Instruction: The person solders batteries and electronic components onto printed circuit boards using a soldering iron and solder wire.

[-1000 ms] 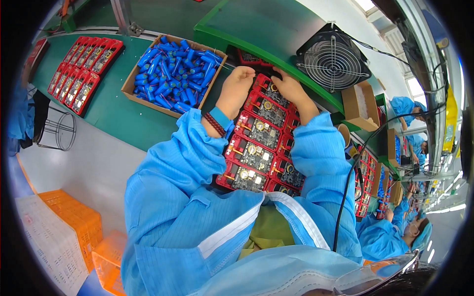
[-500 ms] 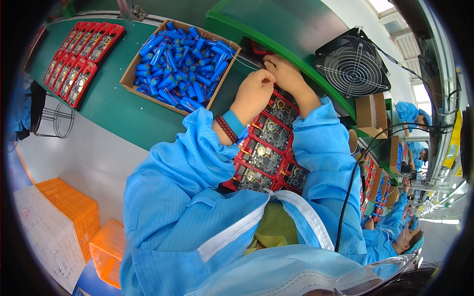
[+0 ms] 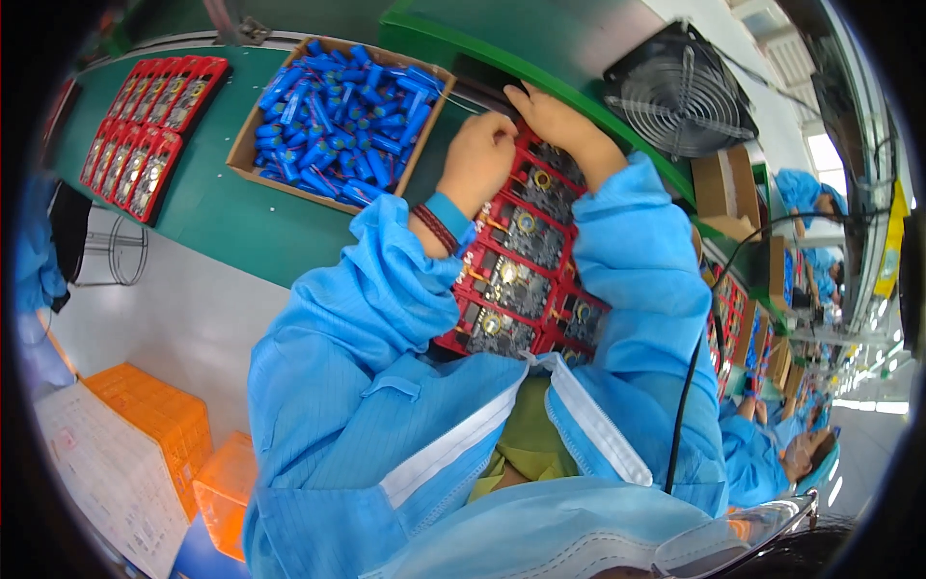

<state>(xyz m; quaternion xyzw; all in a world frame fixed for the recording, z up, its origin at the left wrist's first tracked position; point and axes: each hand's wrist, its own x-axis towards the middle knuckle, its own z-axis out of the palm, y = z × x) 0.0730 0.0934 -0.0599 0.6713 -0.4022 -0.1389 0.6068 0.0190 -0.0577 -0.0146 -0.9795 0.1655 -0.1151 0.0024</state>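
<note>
Head-worn fisheye, facing down, close range

Red housings [image 3: 471, 288] lie open side up and flat, packed edge to edge in two columns that run from the far edge of the green bench [image 3: 207, 188] toward its near edge. Each clearly visible one holds a dark grey circuit board [image 3: 535, 242] with a round gold-coloured part [image 3: 507, 271] on it. The right-hand column is partly hidden.
</note>
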